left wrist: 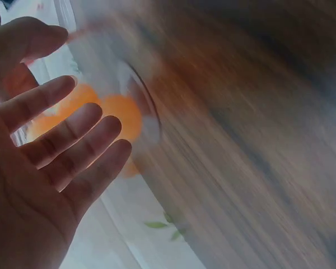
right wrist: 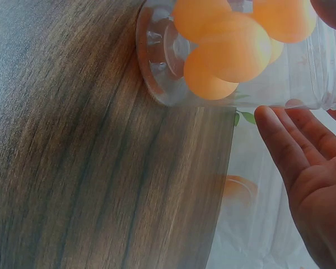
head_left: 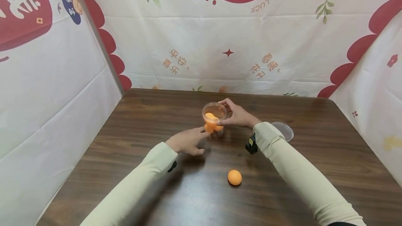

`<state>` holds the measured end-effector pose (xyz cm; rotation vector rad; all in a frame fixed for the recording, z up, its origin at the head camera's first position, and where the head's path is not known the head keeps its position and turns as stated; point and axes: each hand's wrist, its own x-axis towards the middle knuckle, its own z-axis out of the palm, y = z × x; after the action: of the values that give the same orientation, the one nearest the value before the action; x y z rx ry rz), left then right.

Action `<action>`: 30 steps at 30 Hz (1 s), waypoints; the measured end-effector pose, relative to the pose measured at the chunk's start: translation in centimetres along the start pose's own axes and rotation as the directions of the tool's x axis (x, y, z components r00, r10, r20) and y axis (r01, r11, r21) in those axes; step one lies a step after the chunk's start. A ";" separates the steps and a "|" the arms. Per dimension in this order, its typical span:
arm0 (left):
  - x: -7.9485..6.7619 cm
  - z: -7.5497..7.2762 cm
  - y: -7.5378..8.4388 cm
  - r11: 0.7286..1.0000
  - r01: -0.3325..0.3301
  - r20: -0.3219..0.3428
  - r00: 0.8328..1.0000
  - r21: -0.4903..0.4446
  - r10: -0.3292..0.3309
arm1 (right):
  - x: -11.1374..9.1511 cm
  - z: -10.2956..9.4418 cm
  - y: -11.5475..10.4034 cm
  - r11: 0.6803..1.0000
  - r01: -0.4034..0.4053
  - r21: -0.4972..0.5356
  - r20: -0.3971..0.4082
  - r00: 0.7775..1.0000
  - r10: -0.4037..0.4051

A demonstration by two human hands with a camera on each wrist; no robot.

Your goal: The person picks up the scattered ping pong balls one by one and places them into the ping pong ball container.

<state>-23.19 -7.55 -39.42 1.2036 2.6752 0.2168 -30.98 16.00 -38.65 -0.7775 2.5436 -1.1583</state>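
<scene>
A clear plastic jar (head_left: 215,106) stands upright on the table with several orange balls (right wrist: 235,47) inside. From its right side my right hand (head_left: 237,115) grips it just below the rim, thumb in front and fingers behind. My left hand (head_left: 188,141) is at the jar's lower left, its fingers loosely extended and holding nothing. In the left wrist view, the left hand's fingers (left wrist: 81,145) overlap the jar; whether they touch it, I cannot tell. One loose orange ball (head_left: 235,177) lies on the table nearer to me.
A clear round lid (head_left: 288,132) lies flat on the brown wooden table (head_left: 141,114), right of the jar and partly behind my right sleeve. Printed white cloth (head_left: 201,44) hangs behind the table and along both sides.
</scene>
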 end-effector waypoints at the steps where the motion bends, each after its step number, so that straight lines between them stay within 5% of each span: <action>1: 0.1 0.1 0.4 1.000 -0.017 -0.002 1.000 0.008 0.017 | 0.0 0.0 0.0 1.000 0.003 -0.002 -0.002 1.000 -0.003; 14: 2.3 2.5 5.1 0.982 -0.176 0.038 0.984 0.065 0.173 | -0.2 0.1 0.0 1.000 0.014 0.022 0.005 1.000 -0.015; 23: 3.1 3.9 7.8 0.953 -0.294 0.078 0.954 0.077 0.288 | -0.1 0.2 0.0 1.000 0.016 0.023 0.012 1.000 -0.017; 30: 3.6 4.5 8.8 0.935 -0.315 0.120 0.947 0.165 0.298 | -0.1 0.1 0.0 1.000 -0.001 -0.002 -0.005 1.000 0.001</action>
<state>-18.07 1.22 -42.34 1.6452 2.4584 -0.0410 -30.82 15.98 -38.68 -0.7749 2.5491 -1.1595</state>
